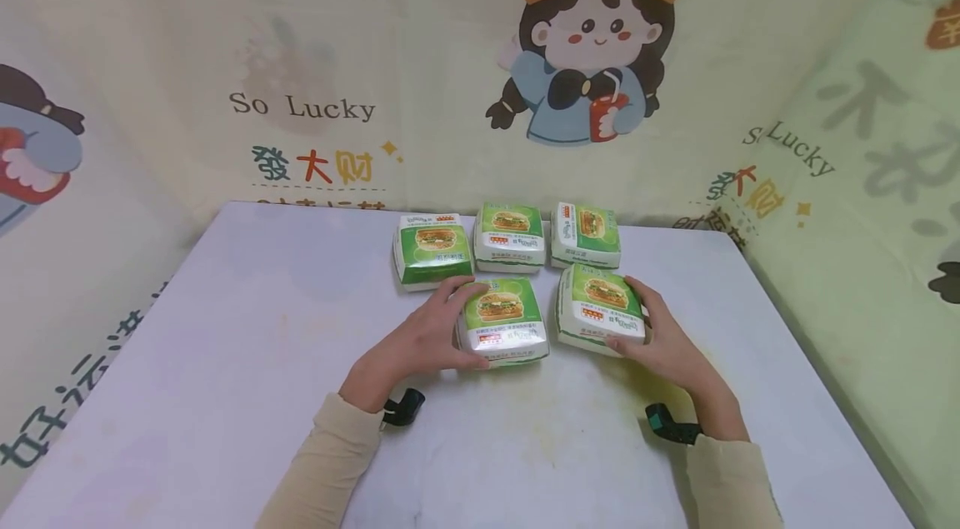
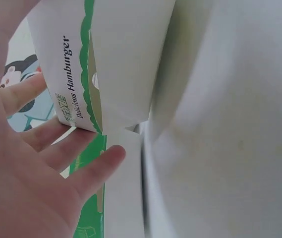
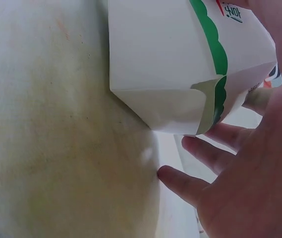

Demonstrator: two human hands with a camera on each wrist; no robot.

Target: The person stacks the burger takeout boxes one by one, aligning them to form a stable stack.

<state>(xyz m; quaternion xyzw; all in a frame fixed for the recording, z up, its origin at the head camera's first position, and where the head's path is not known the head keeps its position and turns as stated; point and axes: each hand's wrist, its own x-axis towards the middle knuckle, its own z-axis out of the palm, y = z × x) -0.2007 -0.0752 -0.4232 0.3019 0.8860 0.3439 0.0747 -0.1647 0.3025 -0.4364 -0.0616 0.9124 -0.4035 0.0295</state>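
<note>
In the head view my left hand point(image 1: 422, 337) grips the front-left hamburger box point(image 1: 504, 314), thumb at its near side and fingers at its far side. My right hand point(image 1: 667, 344) holds the front-right hamburger box point(image 1: 602, 304) the same way, and that box sits slightly turned. Both are green and white cardboard with a burger picture on the lid. The left wrist view shows "Delicious Hamburger" on the side of the left box point(image 2: 126, 54). In the right wrist view the right box point(image 3: 155, 49) shows its white wall and a scalloped green lid edge.
Behind these two stand three more burger boxes in a row: left point(image 1: 433, 250), middle point(image 1: 510, 237) and right point(image 1: 587, 235). All are on a white table point(image 1: 525, 462) that meets a printed cloth backdrop point(image 1: 442, 96) at the back and sides.
</note>
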